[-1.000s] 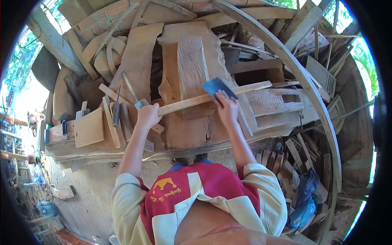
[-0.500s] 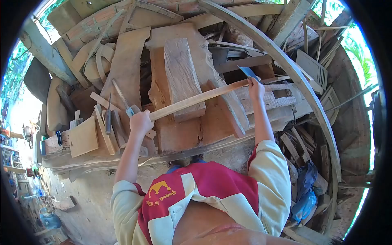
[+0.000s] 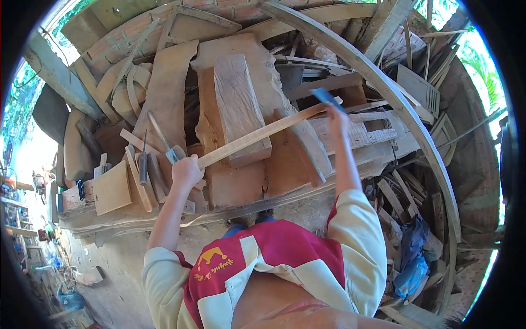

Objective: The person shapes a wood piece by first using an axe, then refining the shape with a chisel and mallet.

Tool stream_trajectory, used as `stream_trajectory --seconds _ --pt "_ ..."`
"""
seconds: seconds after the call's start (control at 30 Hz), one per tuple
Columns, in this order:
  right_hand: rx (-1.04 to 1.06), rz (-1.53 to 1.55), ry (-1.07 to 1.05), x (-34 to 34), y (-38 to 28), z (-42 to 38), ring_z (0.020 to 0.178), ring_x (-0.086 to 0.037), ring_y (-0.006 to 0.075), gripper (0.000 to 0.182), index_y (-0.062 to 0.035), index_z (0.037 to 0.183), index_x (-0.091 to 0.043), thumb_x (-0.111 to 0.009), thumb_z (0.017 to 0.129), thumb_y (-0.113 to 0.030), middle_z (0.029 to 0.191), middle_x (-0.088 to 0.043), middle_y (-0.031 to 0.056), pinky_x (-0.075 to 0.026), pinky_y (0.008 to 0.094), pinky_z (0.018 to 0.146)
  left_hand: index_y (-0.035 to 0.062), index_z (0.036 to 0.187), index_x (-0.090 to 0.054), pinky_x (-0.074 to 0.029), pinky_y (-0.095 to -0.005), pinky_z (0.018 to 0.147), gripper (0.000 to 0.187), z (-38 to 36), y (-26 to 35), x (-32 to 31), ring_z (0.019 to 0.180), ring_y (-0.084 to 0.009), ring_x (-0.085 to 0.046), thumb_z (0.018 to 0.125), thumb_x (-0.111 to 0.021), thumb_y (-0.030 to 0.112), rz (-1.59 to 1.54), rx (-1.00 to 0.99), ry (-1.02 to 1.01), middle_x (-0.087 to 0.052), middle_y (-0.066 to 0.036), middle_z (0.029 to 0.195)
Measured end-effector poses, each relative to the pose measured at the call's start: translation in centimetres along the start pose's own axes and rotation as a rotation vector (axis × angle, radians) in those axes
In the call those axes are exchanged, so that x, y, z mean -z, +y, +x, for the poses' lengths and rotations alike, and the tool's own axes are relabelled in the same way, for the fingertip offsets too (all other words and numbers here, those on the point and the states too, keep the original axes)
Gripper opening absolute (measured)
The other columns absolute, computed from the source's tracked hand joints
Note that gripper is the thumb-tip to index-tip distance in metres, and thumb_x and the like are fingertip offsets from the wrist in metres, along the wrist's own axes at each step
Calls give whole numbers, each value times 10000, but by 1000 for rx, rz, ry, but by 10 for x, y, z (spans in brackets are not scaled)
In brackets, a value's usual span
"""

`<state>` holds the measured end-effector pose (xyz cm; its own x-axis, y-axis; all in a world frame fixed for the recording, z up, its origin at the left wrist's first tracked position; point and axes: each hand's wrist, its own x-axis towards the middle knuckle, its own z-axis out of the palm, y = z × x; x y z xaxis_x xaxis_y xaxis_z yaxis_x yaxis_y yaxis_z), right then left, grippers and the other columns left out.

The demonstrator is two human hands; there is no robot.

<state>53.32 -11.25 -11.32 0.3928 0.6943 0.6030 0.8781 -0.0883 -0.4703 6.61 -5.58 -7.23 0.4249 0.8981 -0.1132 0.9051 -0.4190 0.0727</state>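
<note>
My left hand (image 3: 187, 171) is closed around the near end of a long, slim wooden strip (image 3: 257, 133). The strip slants up to the right, over a thick rough timber block (image 3: 238, 93). At its far end, my right hand (image 3: 337, 119) is closed on a flat blue sheet (image 3: 323, 95) that resembles sandpaper. Motion blurs this hand and the sheet, so the exact contact with the strip is hard to make out. A tool with a pale handle and a bluish metal end (image 3: 172, 156) lies just beyond my left hand.
A dark-handled pointed tool (image 3: 143, 167) and a thin square board (image 3: 112, 189) rest at the bench's left. A long curved wooden beam (image 3: 419, 118) arches across the right side. Scrap wood (image 3: 392, 197) and a blue plastic bag (image 3: 411, 277) lie on the floor at right.
My right hand has shifted slightly left and down along the strip's far end, and the blue sheet has turned in it. My left hand keeps its grip, with the view shifted a little.
</note>
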Motion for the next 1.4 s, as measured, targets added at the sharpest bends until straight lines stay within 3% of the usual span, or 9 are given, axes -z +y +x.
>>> stream_trajectory --seconds 0.2,0.37,0.5,0.6,0.73,0.87,1.03,1.23,1.4 --pt "-149 -193 -15 -22 -19 4 691 -595 329 192 -128 905 -641 -520 838 -260 749 -613 148 -463 405 588 70 800 -574 -491 -403 618 235 0 1 2 704 -287 -616 682 -624 266 -10 26 -31 -621 -123 720" --pt "253 148 98 -59 -140 -50 671 -609 291 135 -146 894 -635 -552 791 -174 713 -620 120 -469 397 562 83 787 -583 -478 -413 649 229 2 1 5 740 -297 -605 664 -642 267 -64 46 -78 -618 -124 741" --pt "31 57 -95 -38 -100 -30 675 -607 308 145 -132 897 -631 -527 813 -187 743 -625 125 -468 419 586 85 780 -583 -474 -410 645 237 2 0 1 738 -296 -604 665 -646 283 -74 45 -65 -617 -122 739" --pt "-395 -171 -210 -13 -31 20 781 -589 339 194 -94 903 -623 -483 853 -219 831 -612 167 -457 424 650 72 795 -582 -483 -406 636 245 -1 4 4 722 -290 -612 670 -639 275 -41 32 -55 -620 -126 737" --pt "-234 -338 -227 -7 -18 40 793 -579 359 223 -100 888 -604 -467 858 -272 860 -608 167 -449 439 666 77 780 -576 -483 -412 621 240 -5 4 -2 706 -292 -613 673 -634 284 -56 38 -25 -618 -122 721" --pt "-170 -141 -437 -11 -101 3 800 -584 336 176 -104 891 -612 -487 829 -211 866 -615 148 -456 422 690 79 764 -569 -482 -416 597 233 -4 7 -2 679 -290 -614 690 -619 294 -5 53 72 -618 -115 702" --pt "218 125 -176 -22 -134 -37 770 -599 299 166 -133 898 -627 -500 791 -140 800 -620 121 -470 409 657 81 756 -568 -482 -409 590 242 -3 6 -4 677 -285 -615 707 -605 315 -13 81 -6 -618 -113 696" --pt "-190 -207 -85 8 -8 21 750 -599 325 194 -125 952 -613 -476 852 -219 822 -620 143 -468 420 644 82 750 -563 -477 -408 580 251 -6 11 -3 663 -287 -609 696 -621 320 -19 98 3 -612 -108 678" --pt "-52 -244 -124 -11 -24 17 754 -606 311 202 -93 949 -622 -476 834 -175 858 -628 128 -474 407 657 86 758 -560 -473 -407 578 256 -5 8 -7 671 -288 -606 683 -638 318 -27 106 22 -610 -110 681"
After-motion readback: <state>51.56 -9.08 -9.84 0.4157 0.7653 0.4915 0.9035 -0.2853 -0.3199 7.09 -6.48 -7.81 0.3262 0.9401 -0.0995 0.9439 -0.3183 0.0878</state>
